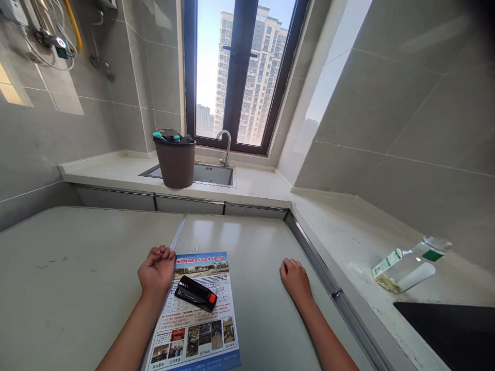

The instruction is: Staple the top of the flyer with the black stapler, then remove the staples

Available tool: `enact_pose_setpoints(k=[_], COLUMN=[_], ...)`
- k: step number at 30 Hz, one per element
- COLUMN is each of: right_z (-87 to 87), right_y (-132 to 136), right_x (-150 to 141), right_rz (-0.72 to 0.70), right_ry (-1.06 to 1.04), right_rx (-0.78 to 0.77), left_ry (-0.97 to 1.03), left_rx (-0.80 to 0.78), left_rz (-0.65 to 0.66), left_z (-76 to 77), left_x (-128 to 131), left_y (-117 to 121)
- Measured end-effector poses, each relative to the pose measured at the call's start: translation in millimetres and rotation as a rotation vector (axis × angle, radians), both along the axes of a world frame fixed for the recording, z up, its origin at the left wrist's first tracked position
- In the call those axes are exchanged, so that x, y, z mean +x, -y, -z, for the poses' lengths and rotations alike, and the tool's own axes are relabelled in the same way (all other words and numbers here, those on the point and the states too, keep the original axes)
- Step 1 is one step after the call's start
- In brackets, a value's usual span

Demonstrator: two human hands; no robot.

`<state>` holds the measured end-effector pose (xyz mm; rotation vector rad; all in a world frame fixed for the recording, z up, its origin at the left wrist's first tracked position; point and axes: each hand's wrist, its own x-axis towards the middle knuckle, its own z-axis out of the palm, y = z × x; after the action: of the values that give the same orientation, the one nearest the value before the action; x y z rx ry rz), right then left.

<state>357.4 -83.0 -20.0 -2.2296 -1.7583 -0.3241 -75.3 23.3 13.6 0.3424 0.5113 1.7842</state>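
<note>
A printed flyer [204, 322] with blue borders, red text and small photos lies flat on the white table. On it rests a black stapler [191, 292] with a red-orange end, set at a slant. My left hand [157, 270] is at the flyer's upper left edge, its fingers loosely curled and nothing visible in them. To the right, apart from the flyer, my right hand [296, 279] rests on the table as a loose fist, with no object showing. Neither hand touches the stapler.
The white table [96, 257] abuts a counter [259, 180]. There, a brown bucket [177, 165] stands beside the sink [214, 174] and faucet [228, 144]. A clear glass jar [415, 268] leans on the right counter, near a black panel [448, 327].
</note>
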Motion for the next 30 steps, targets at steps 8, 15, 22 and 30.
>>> enact_pose_setpoints(k=[8, 15, 22, 30], right_z=[-8.6, -53.0, -34.9, -33.0], right_y=[2.2, 11.0, 14.1, 41.6], right_x=[-31.6, -182.0, -247.8, -188.0], right_rz=[0.124, -0.577, -0.718, -0.583], right_ry=[-0.085, -0.729, -0.595, -0.642], right_rx=[-0.017, 0.012, -0.125, -0.092], left_ry=[0.092, 0.118, -0.058, -1.427], left_rx=[-0.019, -0.032, 0.015, 0.394], left_rz=[0.018, 0.031, 0.110, 0.378], left_z=[-2.2, -4.2, 1.4, 13.8], left_x=[0.9, 1.0, 5.3, 49.8], left_y=[2.0, 3.6, 6.2, 32.4])
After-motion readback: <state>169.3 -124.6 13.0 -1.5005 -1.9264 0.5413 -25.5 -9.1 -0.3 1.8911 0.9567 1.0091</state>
